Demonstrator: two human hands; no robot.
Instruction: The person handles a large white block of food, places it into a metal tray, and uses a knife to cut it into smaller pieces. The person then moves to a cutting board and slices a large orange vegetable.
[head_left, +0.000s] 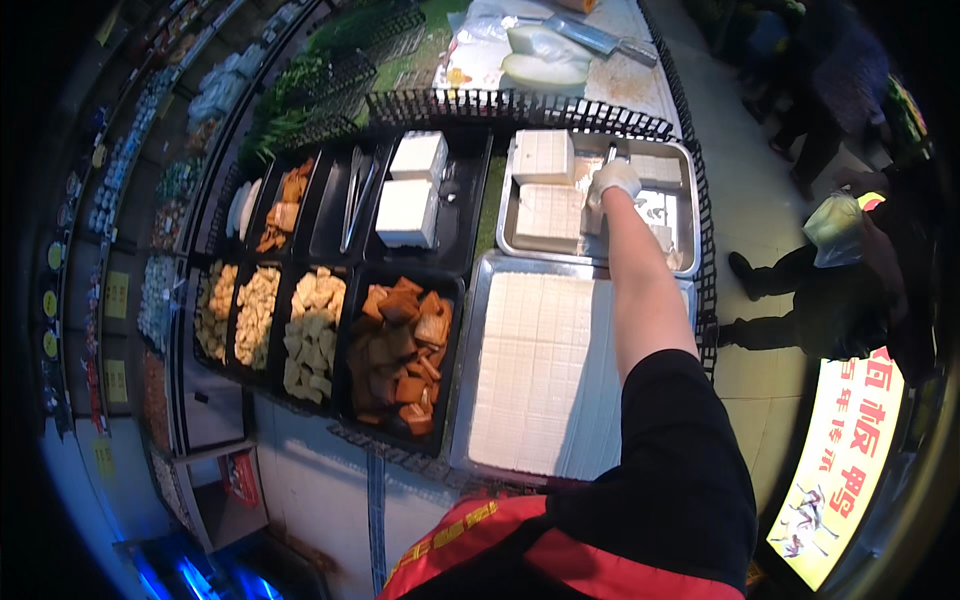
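Note:
My right hand (616, 180), in a thin pale glove, reaches over a metal tray (694, 202) and is closed around a metal utensil (612, 152). Only the end of its handle shows clearly; its kind cannot be made out. Left of the hand, two stacks of white tofu blocks, a far one (544, 156) and a nearer one (549, 214), sit in the tray. Smaller tofu pieces (655, 171) lie to its right, with some liquid. Below my forearm, a larger tray (466, 360) holds a scored slab of tofu (540, 367). My left hand is out of view.
Black bins to the left hold tofu blocks (407, 212), tongs (356, 199), brown tofu chunks (412, 382) and fried pieces (257, 307). Beyond a black lattice fence (517, 105) lie cut winter melon (547, 60) and a knife (592, 34). A person with a bag (834, 229) stands at right.

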